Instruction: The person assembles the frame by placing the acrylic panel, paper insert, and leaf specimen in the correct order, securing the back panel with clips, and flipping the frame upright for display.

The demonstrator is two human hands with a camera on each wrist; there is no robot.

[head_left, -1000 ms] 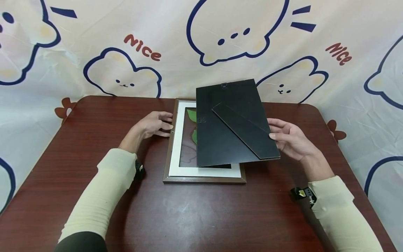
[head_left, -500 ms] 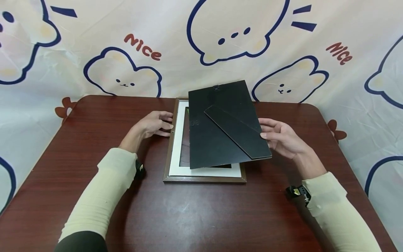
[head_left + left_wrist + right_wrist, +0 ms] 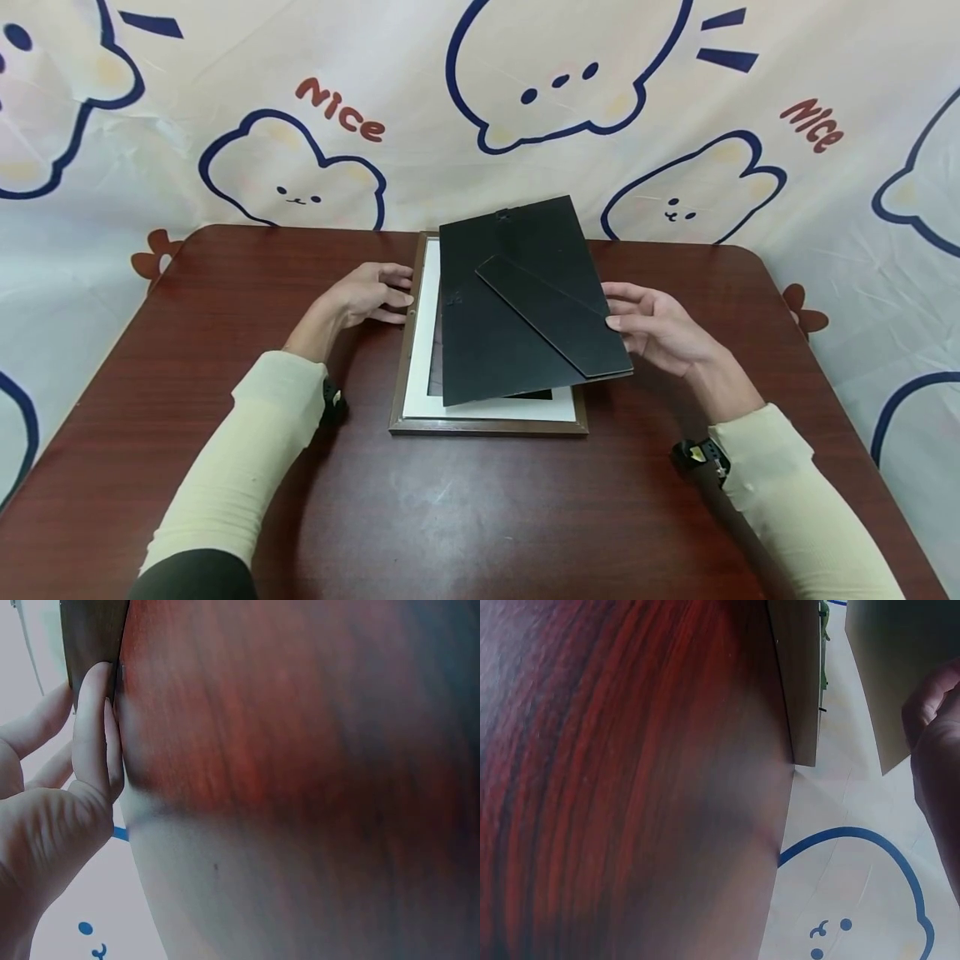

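A brown picture frame (image 3: 487, 427) with a white mat (image 3: 420, 367) lies flat on the table. Over it the black backing board (image 3: 517, 333) is held tilted, its stand leg (image 3: 551, 321) folded against it. My right hand (image 3: 663, 329) pinches the board's right edge, thumb on top and fingers below; the right wrist view shows a gap between board (image 3: 885, 712) and frame (image 3: 799, 690). My left hand (image 3: 363, 296) rests its fairly straight fingers against the frame's left side, also seen in the left wrist view at the frame's side wall (image 3: 94, 637). The board hides most of the picture.
The reddish-brown wooden table (image 3: 450, 517) reaches a patterned cloth backdrop (image 3: 420, 108) behind the frame. Black straps with small devices sit on both wrists, the right one (image 3: 701, 458) close over the table.
My right hand has moved left with the backing board, which now covers more of the frame and hides the green leaves in the picture. My left hand and the frame have stayed put.
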